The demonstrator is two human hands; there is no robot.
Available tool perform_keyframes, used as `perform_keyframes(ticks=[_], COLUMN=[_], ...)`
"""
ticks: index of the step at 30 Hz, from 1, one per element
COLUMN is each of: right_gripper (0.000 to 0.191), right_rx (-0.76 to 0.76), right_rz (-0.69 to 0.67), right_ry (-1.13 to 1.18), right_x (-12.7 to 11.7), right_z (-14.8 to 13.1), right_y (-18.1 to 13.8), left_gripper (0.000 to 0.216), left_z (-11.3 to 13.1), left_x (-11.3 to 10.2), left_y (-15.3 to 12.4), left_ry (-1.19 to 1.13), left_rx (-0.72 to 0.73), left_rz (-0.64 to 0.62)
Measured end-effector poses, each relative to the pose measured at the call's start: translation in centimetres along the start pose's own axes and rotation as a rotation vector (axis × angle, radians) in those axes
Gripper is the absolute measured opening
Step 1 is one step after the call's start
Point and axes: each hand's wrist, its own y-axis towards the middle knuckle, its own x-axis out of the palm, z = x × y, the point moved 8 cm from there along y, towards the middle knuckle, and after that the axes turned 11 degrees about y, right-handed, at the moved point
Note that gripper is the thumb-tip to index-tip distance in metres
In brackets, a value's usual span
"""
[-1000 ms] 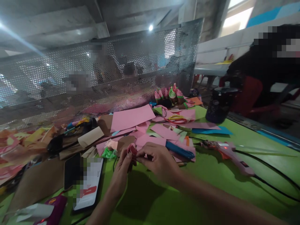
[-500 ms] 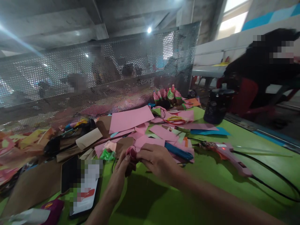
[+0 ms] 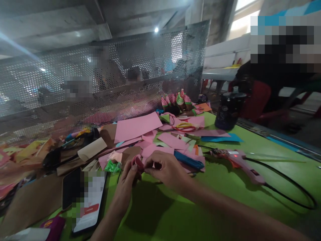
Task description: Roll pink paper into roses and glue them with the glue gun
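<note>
Both my hands meet over a green table [image 3: 225, 187], pinching a small rolled pink paper piece [image 3: 137, 162]. My left hand [image 3: 126, 187] grips it from below with thumb and fingers closed. My right hand [image 3: 167, 169] pinches its right side with closed fingertips. Just behind the hands lie loose pink paper sheets [image 3: 136, 126] and a blue strip [image 3: 188, 160].
A pink glue gun [image 3: 240, 160] with a black cord [image 3: 296, 194] lies to the right. A phone [image 3: 86, 199] rests at left beside brown paper [image 3: 32, 201]. Finished paper cones [image 3: 179, 99], scissors [image 3: 185, 126] and a dark jar [image 3: 228, 110] stand farther back. A perforated metal screen [image 3: 105, 73] backs the table; another person sits at right.
The hands keep hold of the pink piece and have worked it only slightly. The view has drifted a little to the right.
</note>
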Motion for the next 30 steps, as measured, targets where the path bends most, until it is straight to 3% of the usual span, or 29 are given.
perform_keyframes(ticks=[11,22,30], right_gripper=[0.012,0.011,0.014], right_rx=[-0.106,-0.264,-0.137], right_rz=[-0.082,-0.133,-0.111], right_ry=[-0.299,-0.486,-0.239], right_x=[1.3,2.1,1.1], right_z=[-1.0,-1.5,-1.2], right_y=[-0.6,-0.9,-0.4], left_gripper=[0.046,0.043,0.045], left_z=[0.8,1.3,0.9], left_x=[0.2,0.6,0.6], left_y=[-0.1,-0.6,-0.1], left_ry=[0.063,0.039,-0.036], left_rx=[0.097,0.080,0.095], left_rz=[-0.023,-0.064,-0.015])
